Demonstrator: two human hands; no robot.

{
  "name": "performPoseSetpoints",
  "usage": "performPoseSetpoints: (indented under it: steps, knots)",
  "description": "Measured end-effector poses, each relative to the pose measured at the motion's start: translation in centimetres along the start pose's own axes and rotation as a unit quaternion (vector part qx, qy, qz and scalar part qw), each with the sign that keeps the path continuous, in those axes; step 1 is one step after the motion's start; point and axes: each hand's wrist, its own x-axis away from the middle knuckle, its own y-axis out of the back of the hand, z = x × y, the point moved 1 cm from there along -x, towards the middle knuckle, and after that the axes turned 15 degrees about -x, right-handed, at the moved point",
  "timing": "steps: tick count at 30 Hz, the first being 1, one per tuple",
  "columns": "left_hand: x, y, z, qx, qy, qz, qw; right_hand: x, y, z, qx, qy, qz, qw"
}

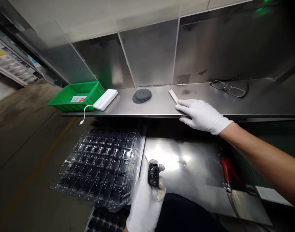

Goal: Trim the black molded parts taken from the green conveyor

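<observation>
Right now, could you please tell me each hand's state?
Left hand: closed, holding a small black part.
Right hand: touching a pale stick-like tool on the shelf; grip cannot be told.

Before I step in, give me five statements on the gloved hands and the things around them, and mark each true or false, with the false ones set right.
1. The left hand and the right hand both wear white gloves. True.
2. The left hand is empty. False: it holds a small black part.
3. The right hand rests on the glasses. False: its fingertips are at a pale tool on the metal shelf.
4. The dark round pads lie between the green bin and the pale tool. True.
5. The red-handled tool lies lower than the metal shelf. True.
</observation>
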Motion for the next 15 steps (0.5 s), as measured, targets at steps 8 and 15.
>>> performPoseSetpoints:
  steps: [8, 15]
  knots:
    - [-0.9, 0.9, -0.3, -0.045, 0.026, 0.06, 0.997, -0.3, 1.1, 0.1, 0.05, 0.066, -0.013, 0.996]
    - [-0.7, 0.6, -1.6, -0.003, 0.067, 0.049, 0.997, -0.8, 1.2, -0.5, 0.011, 0.107, 0.011, 0.994]
